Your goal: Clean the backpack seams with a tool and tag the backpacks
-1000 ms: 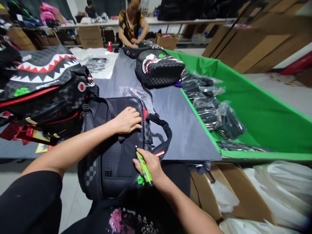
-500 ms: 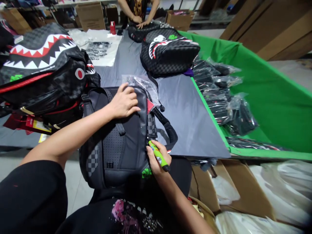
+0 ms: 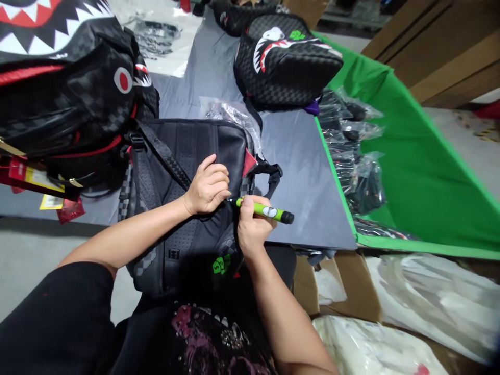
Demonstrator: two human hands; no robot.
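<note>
A black backpack (image 3: pixel 183 140) with checkered sides leans on the table edge, its padded back and straps facing me. My right hand (image 3: pixel 255 224) grips a lime-green marker (image 3: pixel 261 209), which has a black end pointing right. The marker's dark tip meets the backpack's side edge, close to my left thumb. Curled fingers of my left hand (image 3: pixel 209 187) press on the back panel and seem to pinch its material; what lies under them is hidden. One checkered shoulder strap (image 3: pixel 164 156) runs down to that hand. A green print (image 3: pixel 221 264) shows at the lower corner.
Shark-mouth backpacks (image 3: pixel 89 78) with tags stand at left; another backpack (image 3: pixel 289 62) lies at the back of the grey table (image 3: pixel 304 177). A green-lined bin (image 3: pixel 422 172) holds several plastic-wrapped items (image 3: pixel 363 182). Cardboard boxes (image 3: pixel 351 286) and plastic bags (image 3: pixel 383 344) sit below right.
My left hand has moved down and right on the back panel, its fingers now curled. The marker has moved up and turned nearly level. My view has tipped downward.
</note>
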